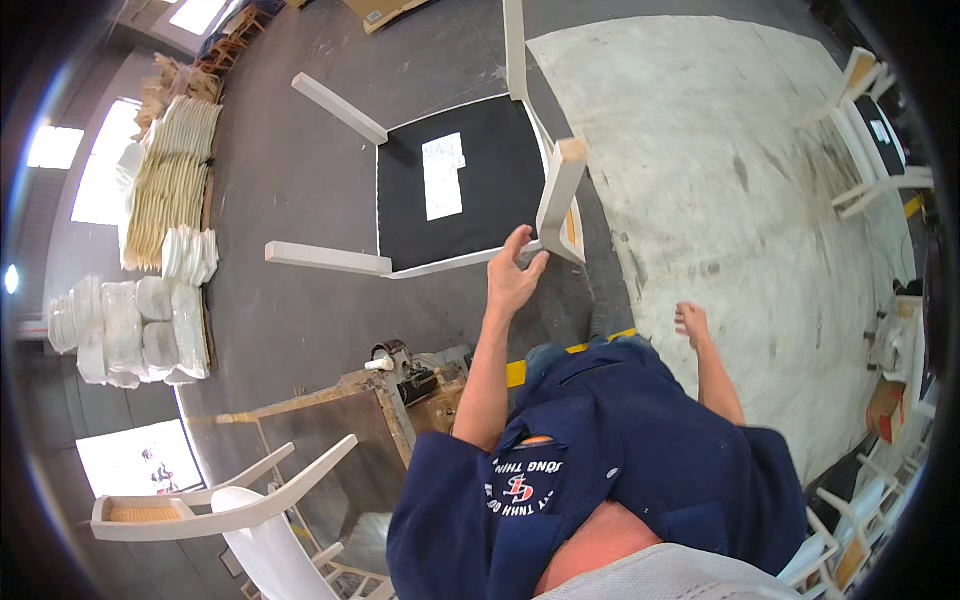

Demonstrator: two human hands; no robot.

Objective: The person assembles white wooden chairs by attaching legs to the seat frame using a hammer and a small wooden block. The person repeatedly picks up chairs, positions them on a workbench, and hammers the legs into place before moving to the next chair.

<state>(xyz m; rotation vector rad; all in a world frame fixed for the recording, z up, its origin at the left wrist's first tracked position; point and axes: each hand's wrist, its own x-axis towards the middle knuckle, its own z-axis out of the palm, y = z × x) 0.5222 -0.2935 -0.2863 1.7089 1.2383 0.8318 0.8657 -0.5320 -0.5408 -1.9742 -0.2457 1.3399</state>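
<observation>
An upturned chair (400, 215) stands in front of me, its off-white legs pointing up and outward. Its black seat underside carries a white paper label (444, 176). My left hand (512, 280) is at the chair's near right corner, beside a thick off-white leg (562, 190). Thumb and fingers are apart there, around the edge of the seat frame; whether they touch it I cannot tell. Off to the right, my right hand (690, 322) hangs over a pale floor sheet, fingers loosely bent, with nothing visible in it.
The pale sheet (720, 150) covers the floor at right, with another upturned chair (865, 150) on it. A wooden-edged bench (320, 410) stands near left, close to a chair frame (230, 505). Wrapped stacks (130, 325) line the far left. More chairs (850, 530) crowd the lower right.
</observation>
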